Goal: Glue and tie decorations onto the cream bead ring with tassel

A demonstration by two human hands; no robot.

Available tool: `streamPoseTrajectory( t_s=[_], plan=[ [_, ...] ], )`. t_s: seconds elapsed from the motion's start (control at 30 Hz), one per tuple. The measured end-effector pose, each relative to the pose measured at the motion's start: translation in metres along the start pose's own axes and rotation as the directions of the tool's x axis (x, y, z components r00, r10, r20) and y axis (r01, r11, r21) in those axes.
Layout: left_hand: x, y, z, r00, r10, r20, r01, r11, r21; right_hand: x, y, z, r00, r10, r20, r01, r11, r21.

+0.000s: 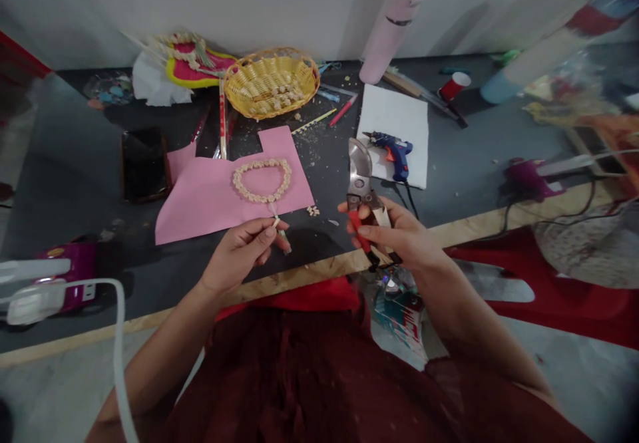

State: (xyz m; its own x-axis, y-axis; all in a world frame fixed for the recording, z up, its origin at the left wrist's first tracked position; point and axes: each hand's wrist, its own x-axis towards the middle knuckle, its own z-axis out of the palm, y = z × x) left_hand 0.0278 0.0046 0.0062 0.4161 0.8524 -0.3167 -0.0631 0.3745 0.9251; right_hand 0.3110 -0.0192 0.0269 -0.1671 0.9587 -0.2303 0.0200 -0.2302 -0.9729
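Note:
My left hand (244, 250) pinches a thin pale stem end (276, 222) just below a ring of small cream beads or buds (261, 197). That ring lies on a pink sheet (200, 203), and a short tassel-like bit (285, 240) hangs by my fingers. Raised over the table's front edge, my right hand (392, 233) is wrapped round the red and white handles of pruning shears (360, 170), whose metal blades point away from me. A few small cream pieces (313, 211) lie on the table between my hands.
A yellow basket (272, 84) stands behind the pink sheet. A blue glue gun (394, 153) rests on a white board (417, 117), its cord running forward. A phone (144, 165) lies left, a pink bottle (392, 30) stands at the back, and purple power strips (74, 273) sit leftmost and right.

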Motion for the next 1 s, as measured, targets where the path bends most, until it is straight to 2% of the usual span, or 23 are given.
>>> streamPoseTrajectory(
  t_s=[0.07, 0.13, 0.2, 0.27, 0.33, 0.57, 0.8, 1.0],
  plan=[
    [0.0, 0.0, 0.002, 0.999, 0.018, -0.036, -0.019, 1.0, -0.003, -0.005, -0.003, 0.004, 0.996, -0.063, 0.067, 0.069, 0.993, -0.092],
    [-0.001, 0.001, 0.004, 0.996, 0.042, -0.077, -0.043, 0.999, -0.002, -0.007, -0.004, 0.006, 0.98, -0.169, 0.107, 0.196, 0.913, -0.358],
    [-0.001, 0.002, 0.007, 0.991, 0.074, -0.11, -0.074, 0.997, 0.004, -0.008, -0.002, 0.01, 0.943, -0.298, 0.152, 0.322, 0.689, -0.649],
    [-0.001, 0.002, 0.01, 0.985, 0.11, -0.136, -0.11, 0.994, 0.008, -0.008, 0.002, 0.015, 0.903, -0.369, 0.22, 0.382, 0.455, -0.804],
    [-0.001, 0.001, 0.014, 0.978, 0.14, -0.157, -0.14, 0.99, 0.009, -0.008, 0.008, 0.022, 0.889, -0.374, 0.263, 0.396, 0.343, -0.852],
    [0.0, -0.003, 0.021, 0.97, 0.177, -0.166, -0.182, 0.983, -0.015, -0.008, 0.017, 0.037, 0.913, -0.308, 0.267, 0.342, 0.22, -0.914],
    [-0.001, -0.002, 0.024, 0.976, 0.194, -0.103, -0.175, 0.97, 0.167, -0.009, 0.019, 0.042, 0.918, -0.307, 0.252, 0.319, 0.191, -0.928],
    [-0.001, -0.003, 0.026, 0.98, 0.177, -0.094, -0.15, 0.959, 0.24, -0.011, 0.02, 0.045, 0.919, -0.31, 0.245, 0.299, 0.141, -0.944]
  ],
)
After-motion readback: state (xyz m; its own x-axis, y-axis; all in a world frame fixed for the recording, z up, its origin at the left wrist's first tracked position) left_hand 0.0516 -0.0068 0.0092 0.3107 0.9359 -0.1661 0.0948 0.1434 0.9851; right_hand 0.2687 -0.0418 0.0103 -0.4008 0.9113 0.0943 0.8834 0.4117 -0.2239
